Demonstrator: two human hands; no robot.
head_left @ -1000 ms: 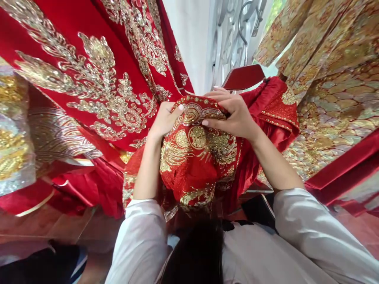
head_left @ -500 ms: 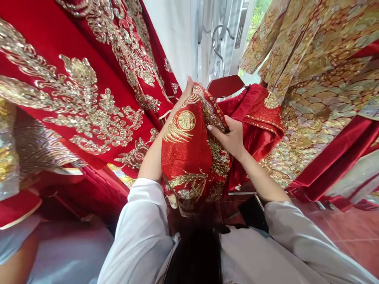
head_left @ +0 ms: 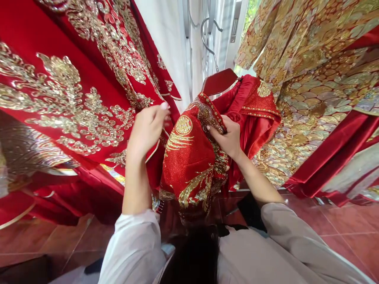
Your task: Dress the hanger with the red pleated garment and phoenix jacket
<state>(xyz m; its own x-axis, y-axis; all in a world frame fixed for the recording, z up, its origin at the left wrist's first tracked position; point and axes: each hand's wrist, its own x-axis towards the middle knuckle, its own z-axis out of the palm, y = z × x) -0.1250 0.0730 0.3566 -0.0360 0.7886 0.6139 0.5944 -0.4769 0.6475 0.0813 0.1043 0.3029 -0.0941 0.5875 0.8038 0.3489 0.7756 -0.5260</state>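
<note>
A red jacket with gold embroidery and a beaded collar edge hangs in front of me on a dark red hanger with a metal hook. My right hand grips the beaded edge of the jacket, thumb on top and fingers tucked behind the cloth. Left of the jacket, my left hand is raised and apart from it. Its fingers are loosely bent with nothing visible in them, slightly smeared. Behind that hand hangs a red gown with silver-gold beading.
At the right hangs a gold patterned garment, with red satin cloth below it. A white door frame stands behind the hanger. Red floor tiles show underneath, and a dark object is near my right forearm.
My left hand has come off the jacket and moved left. The freed jacket front has sagged somewhat. My right hand keeps its hold, and the view has shifted slightly.
</note>
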